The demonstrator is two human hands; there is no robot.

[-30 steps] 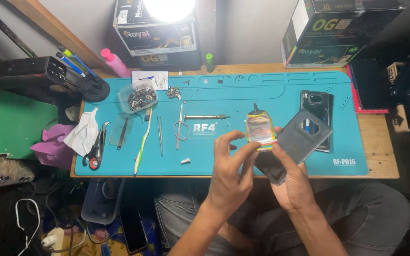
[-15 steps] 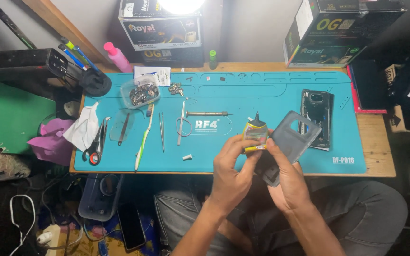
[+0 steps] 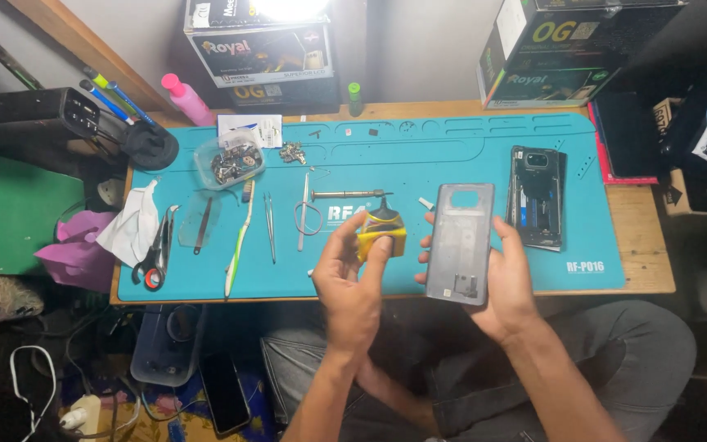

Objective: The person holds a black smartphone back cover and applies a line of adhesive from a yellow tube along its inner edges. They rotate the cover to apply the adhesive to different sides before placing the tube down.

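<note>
The person's left hand (image 3: 352,282) is gripping a small yellow bottle with a black pointed cap (image 3: 382,232), fingers and thumb wrapped round it. The bottle is being held up over the near edge of the blue-green rubber work mat (image 3: 452,155), near its middle. The right hand (image 3: 505,282) is grasping a flat grey phone back cover (image 3: 460,243) from behind, with the fingertips curling round its edges. The cover is standing almost upright just to the right of the bottle, close but apart from it.

On the right of the mat an opened dark phone (image 3: 537,196) is lying flat. On the left, a toothbrush with a green and white handle (image 3: 240,240), thin metal tweezers (image 3: 270,227), a silver screwdriver (image 3: 347,195) and red-handled scissors (image 3: 155,258) are lying in a loose row. A clear plastic tub of small metal parts (image 3: 230,160) is sitting at the far left of the mat, and a white rag (image 3: 130,225) is hanging over the left edge.

At the far side, a dark cardboard box with a white label on its top (image 3: 259,49) is sitting under a bright lamp. Another dark box with yellow lettering (image 3: 570,49) is sitting at the far right. A pink bottle (image 3: 186,98) is leaning beside the left box.
</note>
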